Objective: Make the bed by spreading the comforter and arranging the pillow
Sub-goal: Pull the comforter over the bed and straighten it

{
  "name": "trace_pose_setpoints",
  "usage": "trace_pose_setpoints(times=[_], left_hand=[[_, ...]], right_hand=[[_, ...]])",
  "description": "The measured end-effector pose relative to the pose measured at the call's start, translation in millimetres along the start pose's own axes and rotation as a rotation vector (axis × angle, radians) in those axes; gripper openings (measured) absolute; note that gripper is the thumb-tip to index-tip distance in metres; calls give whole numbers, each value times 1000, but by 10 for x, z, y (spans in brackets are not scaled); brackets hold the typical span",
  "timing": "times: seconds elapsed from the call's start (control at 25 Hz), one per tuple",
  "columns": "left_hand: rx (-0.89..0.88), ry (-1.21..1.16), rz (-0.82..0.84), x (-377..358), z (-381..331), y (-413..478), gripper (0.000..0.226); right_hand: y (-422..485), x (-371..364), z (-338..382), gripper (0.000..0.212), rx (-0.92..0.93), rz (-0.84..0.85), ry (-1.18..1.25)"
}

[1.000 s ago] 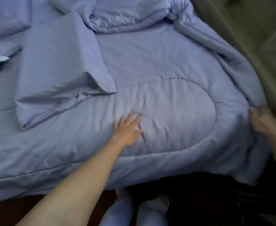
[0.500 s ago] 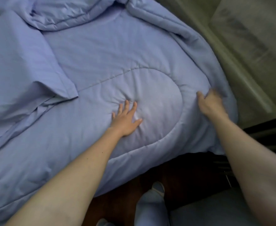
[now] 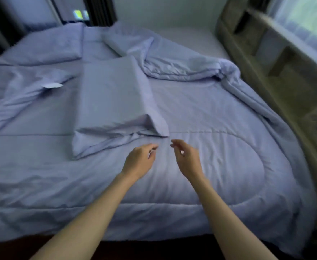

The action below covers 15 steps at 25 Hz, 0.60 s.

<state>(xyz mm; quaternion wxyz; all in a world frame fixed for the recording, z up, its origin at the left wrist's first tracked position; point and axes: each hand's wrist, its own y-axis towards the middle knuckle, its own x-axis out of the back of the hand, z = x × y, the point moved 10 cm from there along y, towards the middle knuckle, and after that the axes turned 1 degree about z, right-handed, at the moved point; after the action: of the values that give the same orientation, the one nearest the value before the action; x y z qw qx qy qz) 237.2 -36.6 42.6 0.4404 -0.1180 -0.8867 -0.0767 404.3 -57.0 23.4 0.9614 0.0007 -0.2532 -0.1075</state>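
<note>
**Both hands empty at the bedding**

The left hand point(image 3: 139, 162) and right hand point(image 3: 187, 160) are seen side by side over the lavender quilted comforter point(image 3: 219, 147), fingers loosely curled, nothing grasped. The rectangular lavender-cased pillow point(image 3: 112, 102) is found just beyond the fingertips, lying on the comforter. Far beyond the right hand, the comforter is bunched.

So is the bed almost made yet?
About halfway. Done: the near part of the comforter lies flat to the bed's edge. In hand: nothing; the left hand and right hand hover empty just short of the pillow lying mid-bed. Left: spreading the bunched fold by the headboard and moving the pillow to its place.
</note>
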Motion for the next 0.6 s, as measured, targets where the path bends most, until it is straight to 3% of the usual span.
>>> trace_pose_setpoints(times=[0.12,0.28,0.44,0.6], left_hand=[[25,-197,-247,1336,427,-420,30],[73,-355,-422,2720,1077,-1141,19],[122,-419,-500,3629,1651,-1908,22],[203,-481,-588,4105,2303,-2436,22]], right_hand=[[-98,-594,1390,20,201,31,197],[-408,-1564,2756,23,305,202,408],[-836,-2509,3629,27,389,378,510],[-1039,-3234,4042,26,388,481,567]])
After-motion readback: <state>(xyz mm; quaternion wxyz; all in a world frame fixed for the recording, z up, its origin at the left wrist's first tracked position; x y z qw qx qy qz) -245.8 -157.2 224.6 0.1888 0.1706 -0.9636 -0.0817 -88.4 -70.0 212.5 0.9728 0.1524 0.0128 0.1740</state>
